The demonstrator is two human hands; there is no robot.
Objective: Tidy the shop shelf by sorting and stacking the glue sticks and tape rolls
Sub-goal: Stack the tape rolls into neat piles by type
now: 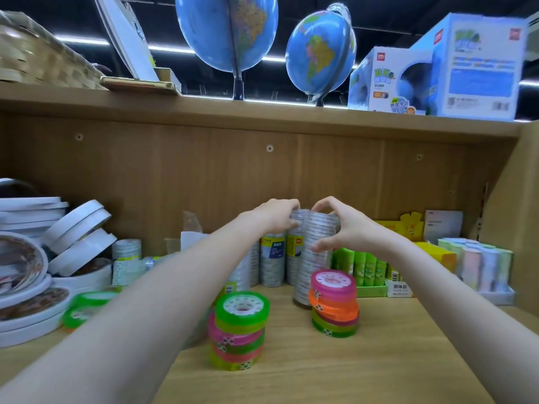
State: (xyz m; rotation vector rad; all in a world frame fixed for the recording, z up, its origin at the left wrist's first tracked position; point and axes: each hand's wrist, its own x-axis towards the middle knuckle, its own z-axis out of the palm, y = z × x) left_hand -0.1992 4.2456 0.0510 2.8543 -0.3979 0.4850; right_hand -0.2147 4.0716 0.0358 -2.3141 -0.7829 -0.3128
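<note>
A tall stack of clear tape rolls [309, 275] stands upright on the wooden shelf [350, 360]. My left hand [274, 217] grips its top from the left. My right hand [338, 225] grips the upper part from the right, thumb low and fingers over the top. In front stand two stacks of coloured tape rolls: one with a green roll on top [240, 328] and one with a pink roll on top [334, 304]. Green glue sticks [361, 266] sit upright in a display box at the right.
Wrapped clear tape packs [272, 260] line the back wall. White double-sided tape rolls [78, 237] lie piled at the left, with loose green rolls [87, 307] beside them. Pastel rolls [478, 263] and yellow boxes [408, 228] fill the right corner. Globes [319, 53] stand on the upper board.
</note>
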